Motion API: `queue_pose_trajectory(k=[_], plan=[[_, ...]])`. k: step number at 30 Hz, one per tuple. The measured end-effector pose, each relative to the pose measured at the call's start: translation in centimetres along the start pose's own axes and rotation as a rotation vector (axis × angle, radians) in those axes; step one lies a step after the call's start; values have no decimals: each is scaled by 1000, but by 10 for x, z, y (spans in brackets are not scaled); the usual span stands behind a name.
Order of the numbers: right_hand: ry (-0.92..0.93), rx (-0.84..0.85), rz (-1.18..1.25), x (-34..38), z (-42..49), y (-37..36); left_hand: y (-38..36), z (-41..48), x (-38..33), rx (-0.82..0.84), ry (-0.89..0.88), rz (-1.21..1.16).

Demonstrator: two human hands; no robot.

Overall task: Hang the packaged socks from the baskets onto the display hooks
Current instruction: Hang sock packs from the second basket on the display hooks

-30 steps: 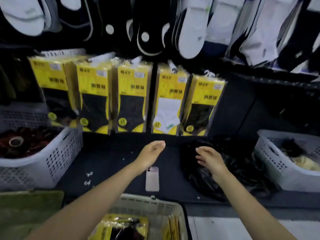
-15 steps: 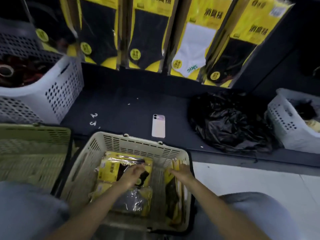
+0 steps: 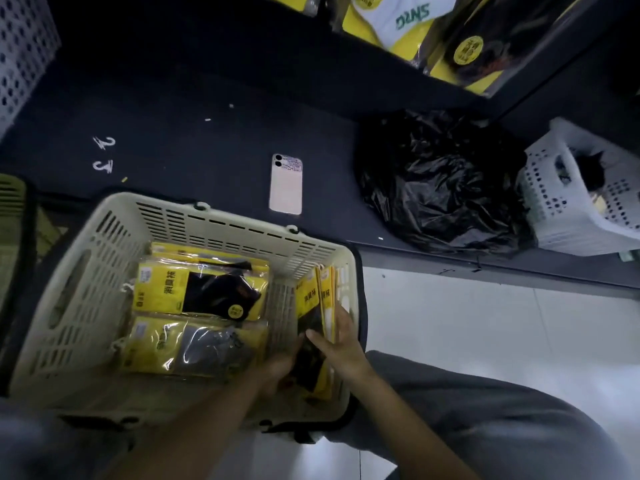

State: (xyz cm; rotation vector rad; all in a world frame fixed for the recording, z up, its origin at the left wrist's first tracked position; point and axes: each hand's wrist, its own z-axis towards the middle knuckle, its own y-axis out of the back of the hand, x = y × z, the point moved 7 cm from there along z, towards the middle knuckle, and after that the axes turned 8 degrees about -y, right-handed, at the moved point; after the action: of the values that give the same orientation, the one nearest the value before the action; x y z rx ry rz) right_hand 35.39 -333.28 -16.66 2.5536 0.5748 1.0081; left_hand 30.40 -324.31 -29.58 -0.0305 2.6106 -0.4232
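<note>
A beige slotted basket [image 3: 86,271] stands on the floor below me. Yellow sock packs [image 3: 197,292] lie flat in its left part. More yellow packs [image 3: 317,299] stand on edge against its right wall. My right hand [image 3: 341,344] grips these upright packs, thumb on one side and fingers on the other. My left hand [image 3: 282,367] is blurred and reaches in beside it, touching the dark lower part of the same packs. The bottoms of hanging sock packs [image 3: 408,19] show at the top; the hooks are out of view.
A pink phone [image 3: 286,184] lies on the dark shelf [image 3: 173,133] behind the basket. A crumpled black plastic bag [image 3: 440,181] sits to its right, then a white perforated basket [image 3: 575,206]. Another white basket [image 3: 24,46] is at top left. White floor tiles lie at right.
The view dropped from the display to the basket. Both hands went down into it, and the left hand moved from the flat packs over to the upright packs by the right hand.
</note>
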Motion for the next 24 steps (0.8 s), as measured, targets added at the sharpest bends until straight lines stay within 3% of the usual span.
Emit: queue_pose_trajectory(k=[4,7,11,13,17,21,24], plan=[[-56,121,83,-5,5,0,-3,-2,-5,77,18,45],[-59,69,80,-5,6,1,-1,-2,-8,107,37,14],[-159,86,-20,-11,8,-4,2,-9,-7,30,-3,-65],[-224,128,53,-14,6,-5,10,-18,-10,-11,-11,-35],[-301,174,297,-8,-5,1,14,-39,-25,100,20,-146],[-246,338,428,11,-21,5,30,-63,-67,70,-126,-233],[-203,361,391,19,-21,2,69,-88,-103,-44,-242,-118]])
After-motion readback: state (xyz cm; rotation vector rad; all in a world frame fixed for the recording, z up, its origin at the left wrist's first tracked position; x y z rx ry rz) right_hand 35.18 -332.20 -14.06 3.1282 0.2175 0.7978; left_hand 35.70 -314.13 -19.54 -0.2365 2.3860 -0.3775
